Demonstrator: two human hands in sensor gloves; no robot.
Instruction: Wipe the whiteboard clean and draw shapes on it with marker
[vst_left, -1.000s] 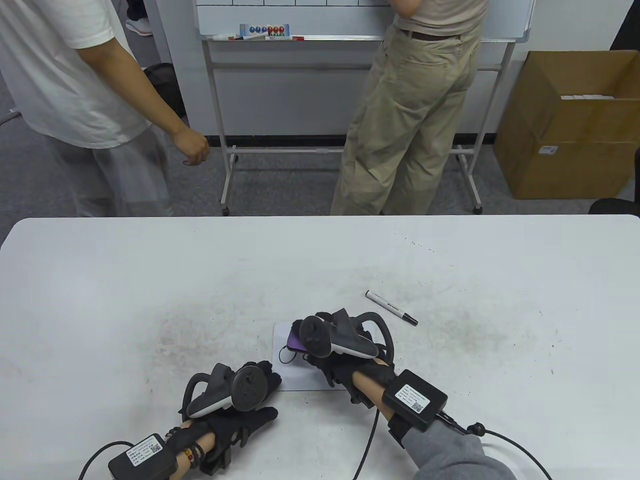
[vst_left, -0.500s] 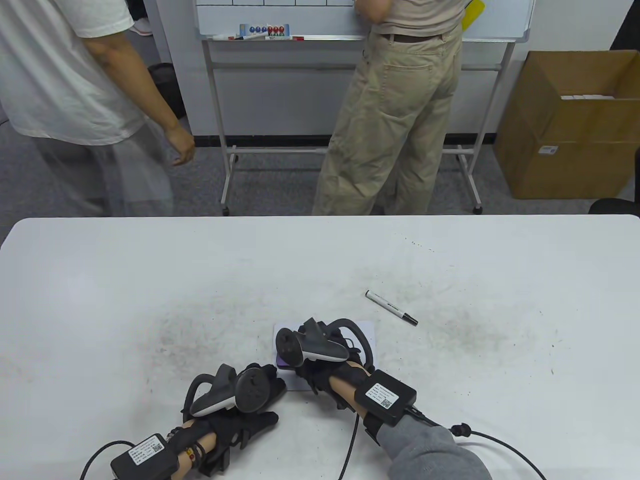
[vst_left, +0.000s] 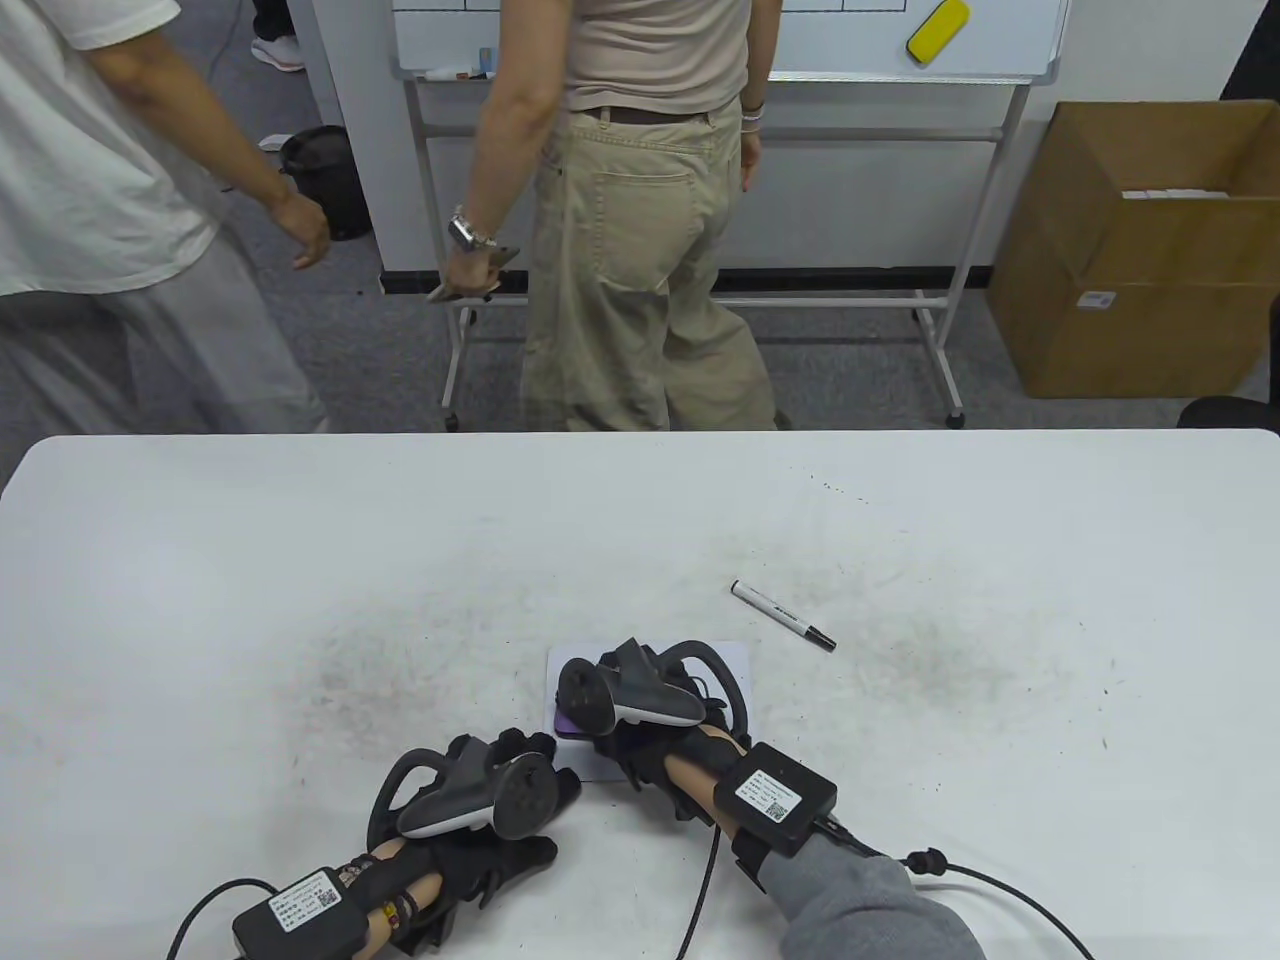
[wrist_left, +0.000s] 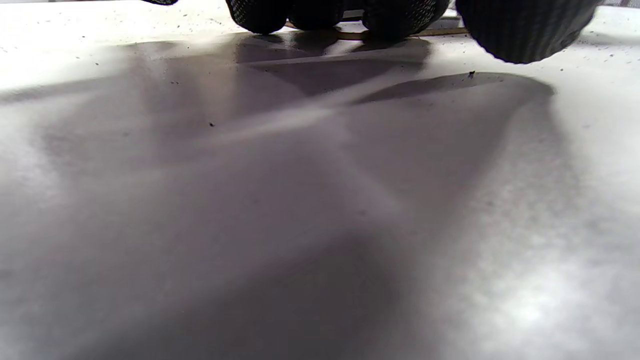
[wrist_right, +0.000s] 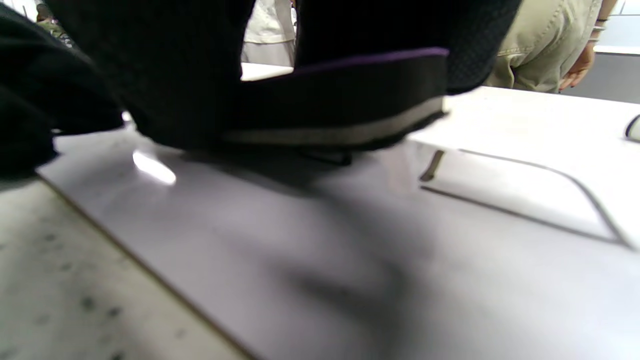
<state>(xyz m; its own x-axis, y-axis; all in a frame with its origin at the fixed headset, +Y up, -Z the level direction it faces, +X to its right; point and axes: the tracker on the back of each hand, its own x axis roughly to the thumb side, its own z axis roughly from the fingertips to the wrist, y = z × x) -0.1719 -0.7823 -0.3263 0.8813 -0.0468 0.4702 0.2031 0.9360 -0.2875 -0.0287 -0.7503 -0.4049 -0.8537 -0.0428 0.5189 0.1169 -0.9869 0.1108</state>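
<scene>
Black knit sensor glove on the left hand (vst_left: 490, 850), the same on the right hand (vst_left: 665, 750), grey-and-black ringed trackers strapped on top, black wrist boxes with white QR labels, black cables, grey sleeve on the right arm

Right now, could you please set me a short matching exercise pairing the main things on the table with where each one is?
Things:
1. marker
2. purple eraser
3. small whiteboard
4. left hand

Places or states:
A. lies flat on the table, under the right hand
B. lies alone on the table, beyond the board and to its right, touched by neither hand
C. rests by the board's near left corner, fingertips down
D. is gripped by the right hand and pressed on the board

Pairs: 1-B, 2-D, 3-A, 4-C
</scene>
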